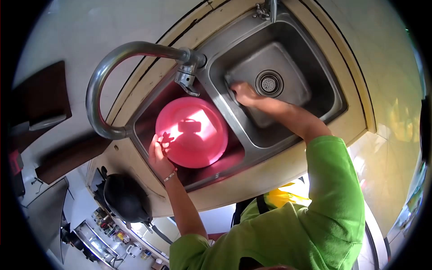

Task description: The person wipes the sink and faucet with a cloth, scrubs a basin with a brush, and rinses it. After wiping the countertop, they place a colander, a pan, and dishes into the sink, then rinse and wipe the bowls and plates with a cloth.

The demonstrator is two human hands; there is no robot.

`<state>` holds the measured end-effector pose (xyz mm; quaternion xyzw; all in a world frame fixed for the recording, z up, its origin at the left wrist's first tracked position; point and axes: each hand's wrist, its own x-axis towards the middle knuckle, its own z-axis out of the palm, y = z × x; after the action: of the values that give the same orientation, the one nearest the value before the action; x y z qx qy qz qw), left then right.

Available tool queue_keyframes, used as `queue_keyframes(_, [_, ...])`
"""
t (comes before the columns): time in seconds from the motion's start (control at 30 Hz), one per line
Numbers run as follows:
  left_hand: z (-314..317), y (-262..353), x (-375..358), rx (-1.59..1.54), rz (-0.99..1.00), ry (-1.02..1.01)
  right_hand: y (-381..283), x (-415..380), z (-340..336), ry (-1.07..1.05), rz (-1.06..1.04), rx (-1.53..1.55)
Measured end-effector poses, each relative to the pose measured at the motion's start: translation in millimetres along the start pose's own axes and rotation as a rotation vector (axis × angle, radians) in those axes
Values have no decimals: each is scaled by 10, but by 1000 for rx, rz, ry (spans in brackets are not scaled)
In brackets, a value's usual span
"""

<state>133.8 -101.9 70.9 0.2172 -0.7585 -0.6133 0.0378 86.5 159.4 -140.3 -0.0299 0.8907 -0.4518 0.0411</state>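
Observation:
A round pink plastic basin point(211, 144) fills most of the left sink bowl, with sunlight and shadows across it. My left hand point(158, 155), with a bracelet at the wrist, is at the basin's near left rim, fingers apart and slightly curled, holding nothing. Down in the right steel sink bowl point(288, 63), my right hand point(244, 93) is closed against the wall beside the divider. A thin greyish edge shows along its knuckles; I cannot tell what it holds. The round drain strainer point(269, 84) lies just right of that hand.
A large curved steel faucet point(96, 85) arches over the left bowl, its spout point(185, 81) above the basin. A second tap point(270, 11) stands behind the right bowl. On the left, a black wok point(126, 198) sits beside the cream counter point(144, 168).

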Motion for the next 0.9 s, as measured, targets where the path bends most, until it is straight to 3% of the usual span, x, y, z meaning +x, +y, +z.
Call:
queue_keyframes(0.13, [-26,-61,87,25,-15,18,-409,556,-215,235,155,86])
queue_keyframes(0.23, [27,-102,156,-19,21,-27,-374,597,-368,498,484,342])
queue_keyframes(0.33, [54,-126,194,-1,-11,-17,-225,621,-694,579,576,380])
queue_keyframes(0.47, [57,-206,197,48,-71,50,149,684,-968,877,658,240])
queue_keyframes(0.57, [-32,-260,237,126,-105,85,292,700,-1324,985,720,170])
queue_keyframes(0.67, [-123,-378,263,179,-123,119,323,697,-1563,1141,775,236])
queue_keyframes(0.73, [-126,-401,247,161,-106,117,657,844,-1378,1266,928,605])
queue_keyframes(0.77, [-147,-408,248,146,-90,116,778,810,-1268,1267,926,611])
queue_keyframes(0.83, [-229,-507,296,172,-59,117,930,858,-1176,1064,1074,141])
queue_keyframes(0.87, [-271,-557,304,213,-49,116,955,879,-1126,1064,1069,143])
queue_keyframes(0.9, [-256,-594,320,208,-52,119,949,871,-1100,1036,927,-9])
